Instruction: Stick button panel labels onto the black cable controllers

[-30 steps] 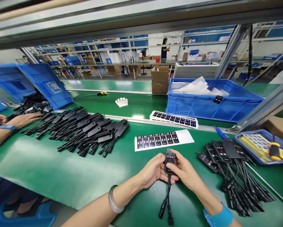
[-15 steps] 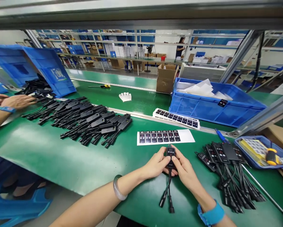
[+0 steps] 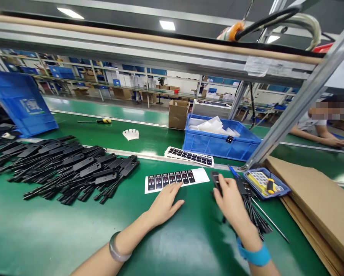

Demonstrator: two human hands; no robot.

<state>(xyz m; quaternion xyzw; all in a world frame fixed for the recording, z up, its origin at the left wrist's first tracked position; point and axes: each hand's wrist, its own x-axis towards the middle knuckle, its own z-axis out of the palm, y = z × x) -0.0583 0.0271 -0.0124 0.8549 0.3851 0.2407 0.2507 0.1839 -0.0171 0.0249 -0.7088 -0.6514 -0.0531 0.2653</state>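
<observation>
My left hand [image 3: 164, 204] reaches over the lower edge of a white sheet of black labels [image 3: 201, 175], its fingers extended and the thumb apart, holding nothing. Whether its fingertips touch the sheet I cannot tell. My right hand [image 3: 231, 199] is closed on a black controller [image 3: 215, 179] with a label face, beside the pile of labelled controllers [image 3: 243, 187] on the right. Their cables [image 3: 259, 214] fan out toward me, partly hidden by that hand. On the left lies a large heap of black controllers with cables [image 3: 87, 168].
More label sheets [image 3: 189, 156] lie before a blue crate [image 3: 218, 145] with white paper. A small blue tray [image 3: 284, 191], a metal rod [image 3: 271, 220] and cardboard [image 3: 318, 207] are at right. A white glove [image 3: 131, 134], a screwdriver [image 3: 103, 121] and a person [image 3: 318, 126] are farther off.
My right hand has carried the controller from in front of me to the right-hand pile. My left hand has let go of it and moved left toward the label sheet. The view has turned right and up.
</observation>
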